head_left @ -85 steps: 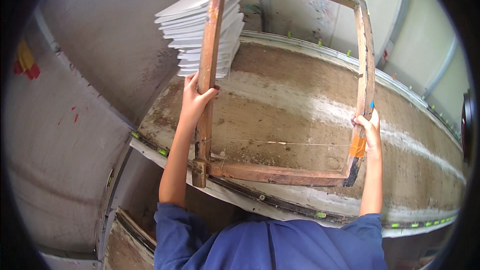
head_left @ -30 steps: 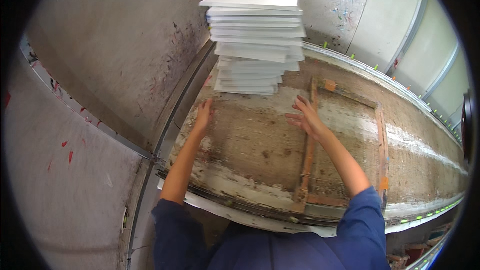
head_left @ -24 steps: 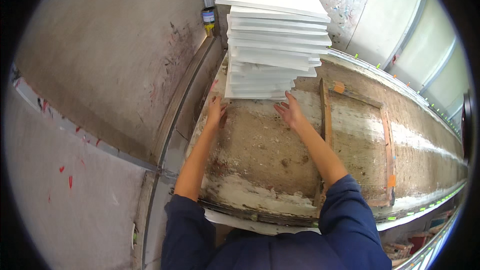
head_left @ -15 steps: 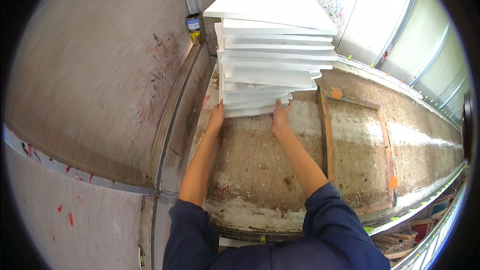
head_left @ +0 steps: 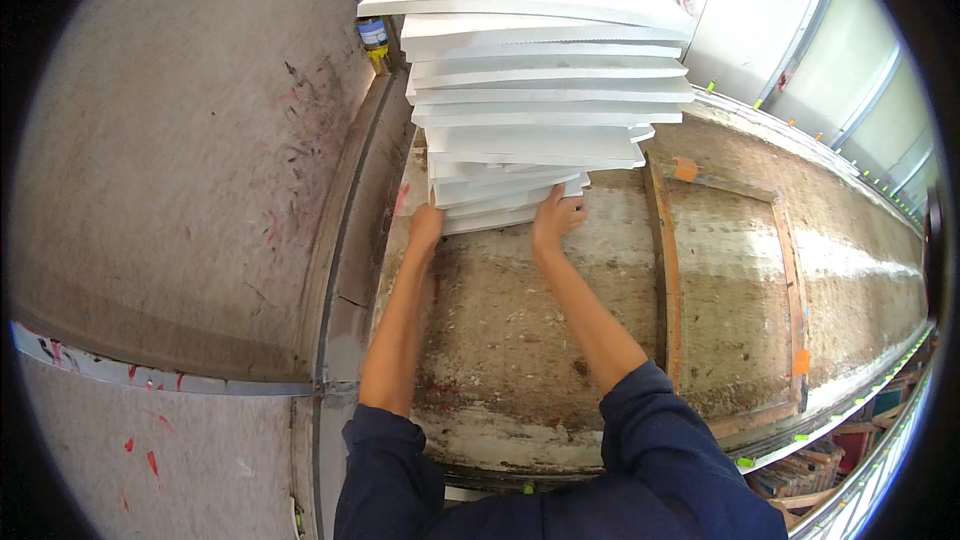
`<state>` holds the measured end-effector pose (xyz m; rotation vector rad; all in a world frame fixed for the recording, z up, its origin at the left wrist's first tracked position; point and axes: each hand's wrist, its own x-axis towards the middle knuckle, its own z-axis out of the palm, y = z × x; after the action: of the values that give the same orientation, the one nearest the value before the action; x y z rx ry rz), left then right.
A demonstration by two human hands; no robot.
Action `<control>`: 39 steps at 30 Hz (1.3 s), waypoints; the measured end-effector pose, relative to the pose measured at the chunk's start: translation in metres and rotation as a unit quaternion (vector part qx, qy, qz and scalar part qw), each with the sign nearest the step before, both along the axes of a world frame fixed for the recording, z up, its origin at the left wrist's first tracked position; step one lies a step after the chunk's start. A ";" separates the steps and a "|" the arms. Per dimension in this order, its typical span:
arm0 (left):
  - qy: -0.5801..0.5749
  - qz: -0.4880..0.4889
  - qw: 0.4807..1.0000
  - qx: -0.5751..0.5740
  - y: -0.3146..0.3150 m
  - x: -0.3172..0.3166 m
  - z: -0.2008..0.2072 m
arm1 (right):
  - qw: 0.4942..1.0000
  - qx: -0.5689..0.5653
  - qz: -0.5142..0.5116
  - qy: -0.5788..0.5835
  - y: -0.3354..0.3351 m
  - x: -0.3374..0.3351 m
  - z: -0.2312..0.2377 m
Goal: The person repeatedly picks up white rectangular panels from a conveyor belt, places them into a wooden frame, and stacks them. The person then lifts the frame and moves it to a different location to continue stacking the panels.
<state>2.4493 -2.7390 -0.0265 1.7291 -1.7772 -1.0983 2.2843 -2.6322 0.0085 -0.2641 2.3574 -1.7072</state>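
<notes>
A tall, uneven stack of thick white boards (head_left: 540,70) stands on the far part of the worn table, its top edge cut off by the view. The layers are skewed against one another, and the upper ones jut out to the sides. My left hand (head_left: 425,227) is closed against the left front corner of the lowest boards, its fingertips mostly hidden. At the front right, my right hand (head_left: 553,222) grips the same bottom layers, thumb against their edge and fingers curled on the right.
A wooden frame (head_left: 665,270) with orange tape lies on the stained tabletop (head_left: 520,340) to the right. Along the left runs a paint-marked wall (head_left: 200,190); a small can (head_left: 373,35) sits near its ledge. Pale panels (head_left: 860,60) stand at the far right.
The stack looks larger and its top reaches farther up and left in view. Both hands have shifted slightly left with its lower boards, while the wooden frame appears a little farther right.
</notes>
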 end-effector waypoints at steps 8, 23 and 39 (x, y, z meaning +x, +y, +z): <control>-0.095 -0.055 0.994 -0.028 0.030 -0.018 0.040 | 0.999 0.024 0.015 -0.038 0.000 -0.030 0.021; -0.020 0.016 0.999 -0.037 0.019 -0.020 0.034 | 0.990 -0.048 0.129 0.014 0.009 -0.040 0.018; 0.063 -0.037 0.997 0.036 0.023 -0.075 0.013 | 0.977 -0.090 0.138 0.135 -0.033 -0.129 0.006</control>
<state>2.3738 -2.7158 -0.0133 1.6071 -1.7553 -1.2877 2.1551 -2.6649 0.0142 -0.8616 2.2070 -1.8423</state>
